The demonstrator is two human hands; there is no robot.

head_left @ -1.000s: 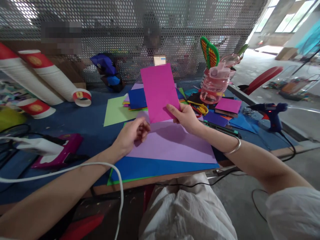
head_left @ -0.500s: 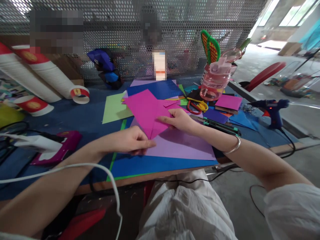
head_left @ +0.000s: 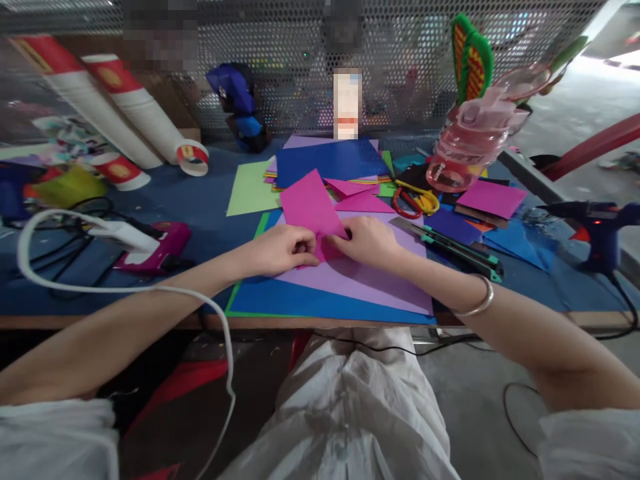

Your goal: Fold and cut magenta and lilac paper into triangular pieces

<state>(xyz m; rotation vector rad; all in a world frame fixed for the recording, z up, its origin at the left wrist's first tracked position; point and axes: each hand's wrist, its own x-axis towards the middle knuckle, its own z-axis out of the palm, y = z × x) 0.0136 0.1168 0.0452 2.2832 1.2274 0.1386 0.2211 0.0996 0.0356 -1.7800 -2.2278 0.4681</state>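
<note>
Both hands are on a bright pink sheet of paper (head_left: 311, 203) above a lilac sheet (head_left: 370, 283). My left hand (head_left: 290, 250) is closed at the paper's lower left edge, thumb and fingers pinching it. My right hand (head_left: 367, 240) grips the lower right edge, its thumb pressed on the paper. The part of the paper between the two thumbs is partly hidden by my fingers. Under the lilac sheet lies a larger blue sheet (head_left: 280, 297) with a green edge. Pink paper pieces (head_left: 363, 200) lie just behind my right hand.
To the right are a box cutter (head_left: 463, 253), scissors (head_left: 417, 200), a pink bottle (head_left: 465, 150) and a glue gun (head_left: 600, 223). Paper cup stacks (head_left: 145, 110) and a purple power strip (head_left: 170, 247) are at left. A white cable (head_left: 227, 353) hangs across my left forearm.
The camera view has shifted. My left hand has moved up onto the pink paper, and the paper's lower part is now gathered between both hands.
</note>
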